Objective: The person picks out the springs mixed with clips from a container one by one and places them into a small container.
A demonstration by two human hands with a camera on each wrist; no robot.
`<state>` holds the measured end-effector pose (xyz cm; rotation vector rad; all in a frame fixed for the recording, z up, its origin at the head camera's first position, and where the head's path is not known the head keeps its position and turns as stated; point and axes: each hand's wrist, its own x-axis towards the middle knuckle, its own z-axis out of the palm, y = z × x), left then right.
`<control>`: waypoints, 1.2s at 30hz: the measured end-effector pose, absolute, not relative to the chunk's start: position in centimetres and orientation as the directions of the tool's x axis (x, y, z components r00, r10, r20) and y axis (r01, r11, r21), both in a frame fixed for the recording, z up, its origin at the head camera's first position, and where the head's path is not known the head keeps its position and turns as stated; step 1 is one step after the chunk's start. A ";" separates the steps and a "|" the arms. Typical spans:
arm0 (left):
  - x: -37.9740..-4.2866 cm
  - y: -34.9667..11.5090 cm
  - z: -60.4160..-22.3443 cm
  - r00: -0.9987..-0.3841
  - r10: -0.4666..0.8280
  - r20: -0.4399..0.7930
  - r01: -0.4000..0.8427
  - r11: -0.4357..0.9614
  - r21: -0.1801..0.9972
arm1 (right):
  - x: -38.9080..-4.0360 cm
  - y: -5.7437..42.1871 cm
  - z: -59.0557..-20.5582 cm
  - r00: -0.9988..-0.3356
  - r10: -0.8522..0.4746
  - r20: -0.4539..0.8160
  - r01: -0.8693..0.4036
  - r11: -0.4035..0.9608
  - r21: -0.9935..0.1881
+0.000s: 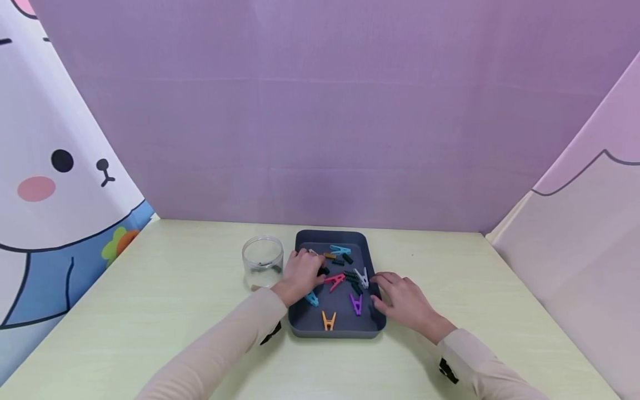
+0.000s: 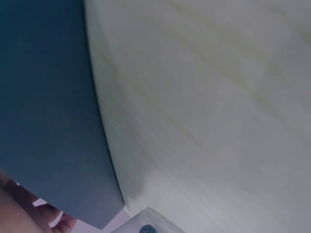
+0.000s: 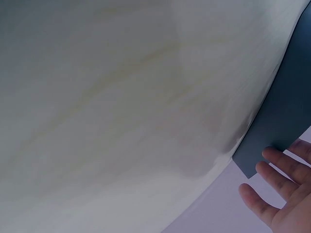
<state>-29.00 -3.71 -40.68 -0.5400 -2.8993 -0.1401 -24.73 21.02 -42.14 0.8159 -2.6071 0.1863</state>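
Head view: beige sleeves [image 1: 212, 347] lie nearest the camera and enter from the lower edge, each forearm slanting inward over the pale surface [image 1: 475, 289]. Between them stands a dark grey tray [image 1: 334, 334] containing plastic clips, among them a red clip [image 1: 334, 280], a purple clip [image 1: 356, 305], an orange clip [image 1: 328, 320] and a light-blue clip [image 1: 340, 249], with dark coils [image 1: 356, 288] scattered between. Just to its left stands a clear jar [image 1: 247, 268] with a few dark pieces inside. The left hand [image 1: 300, 270] reaches over the tray's left rim, back upward, fingers bent down beside a dark coil; whether they grasp anything cannot be told. The right hand [image 1: 404, 300] lies at the right rim, fingers extended and slightly parted, grasping nothing. Probable hazards: the left forearm, passing close to the jar, could knock it if swung outward; pieces crowded together could be dragged along with a chosen one.

Left wrist view: the tray's outer wall fills the left side; the hand, cropped at the lower left, arches past its edge. The fingers' grasp is hidden. Part of the jar shows below.

Right wrist view: the palm is partly visible, fingers fanned and released beside the tray wall; an unsteady push there might shift the tray.
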 end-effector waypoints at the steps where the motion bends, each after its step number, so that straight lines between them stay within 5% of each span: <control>1: -29.0 -3.7 -40.7 -0.917 0.345 0.201 0.363 0.930 0.059 | -24.7 21.0 -42.1 -0.751 -0.517 0.411 -0.570 0.821 -0.009; 36: -28.8 -4.6 -40.1 -0.885 0.443 0.147 0.453 0.890 0.049 | -24.7 20.8 -42.0 -0.752 -0.519 0.407 -0.571 0.821 -0.008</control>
